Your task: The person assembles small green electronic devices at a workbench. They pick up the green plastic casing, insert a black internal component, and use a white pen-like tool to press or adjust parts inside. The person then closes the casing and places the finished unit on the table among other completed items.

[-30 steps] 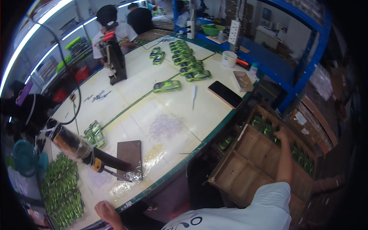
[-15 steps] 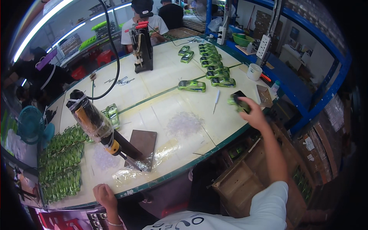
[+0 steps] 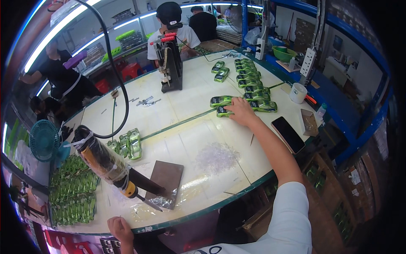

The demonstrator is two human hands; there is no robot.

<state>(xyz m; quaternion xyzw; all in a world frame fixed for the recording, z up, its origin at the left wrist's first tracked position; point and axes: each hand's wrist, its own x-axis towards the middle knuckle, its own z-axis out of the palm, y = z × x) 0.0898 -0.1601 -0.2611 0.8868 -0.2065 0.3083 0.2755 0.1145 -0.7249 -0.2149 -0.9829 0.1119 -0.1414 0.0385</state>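
Note:
My right hand (image 3: pixel 242 111) is closed on a shiny green toy car shell (image 3: pixel 223 111) with a dark window area. That shell sits low at the table, just in front of another green toy car shell (image 3: pixel 220 100). Beside my fingers to the right, a long row of matching car shells (image 3: pixel 253 91) runs away from me. My left hand (image 3: pixel 120 228) rests at the table's near edge with its fingers curled and nothing seen in them. Under my right forearm only the tip of a thin tool shows.
A black phone (image 3: pixel 288 134) and a cardboard tray (image 3: pixel 309 122) lie at right. A clamped taped heat tool (image 3: pixel 105 161) leans over a brown plate (image 3: pixel 167 180). Clear scraps (image 3: pixel 216 157) cover mid-table. Green shells (image 3: pixel 74 207) fill the left. A press (image 3: pixel 170 63) stands behind.
My right hand has moved left and away from the right edge with the car shell, uncovering the phone. The view has shifted; my left hand stays at the table edge.

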